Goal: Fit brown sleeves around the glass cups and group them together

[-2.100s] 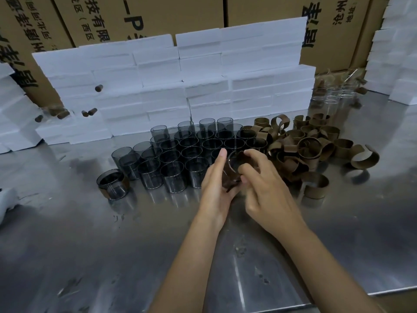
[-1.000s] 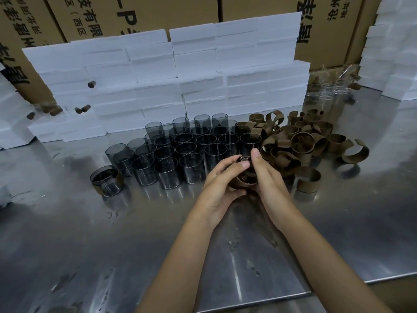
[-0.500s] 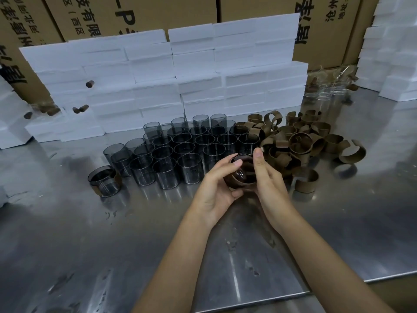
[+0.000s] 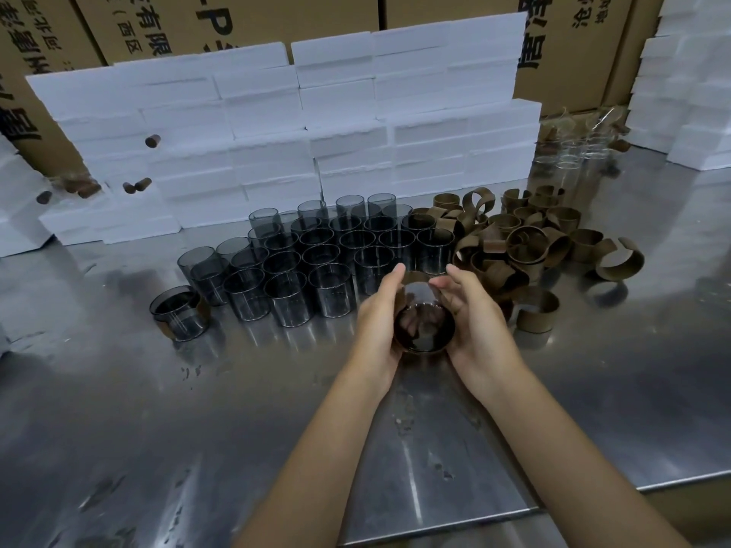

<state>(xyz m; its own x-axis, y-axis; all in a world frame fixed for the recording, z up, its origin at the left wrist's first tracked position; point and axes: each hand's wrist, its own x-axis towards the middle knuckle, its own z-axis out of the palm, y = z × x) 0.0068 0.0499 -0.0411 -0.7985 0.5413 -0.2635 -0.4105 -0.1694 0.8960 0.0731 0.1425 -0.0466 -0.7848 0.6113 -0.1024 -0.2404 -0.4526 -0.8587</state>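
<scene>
At frame centre, the left hand (image 4: 379, 316) and right hand (image 4: 476, 316) cup a tilted glass cup (image 4: 424, 328) (smooth, breakable) by its sides. Its brown sleeve (image 4: 415, 279) looks thin and springy, so best gripped over the wrap.

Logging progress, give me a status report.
Left hand and right hand both grip sleeved cup, tilted. One finished cup set aside. Nothing obstructing.

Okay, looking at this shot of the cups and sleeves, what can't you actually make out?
Head view, the only one:
- Held cup: its far side and the sleeve's seam, hidden by the left hand and right hand.
- Clear glasses at back right: count, too small and blurred.
- Carton print: cut off by the top edge and foam blocks.
</scene>
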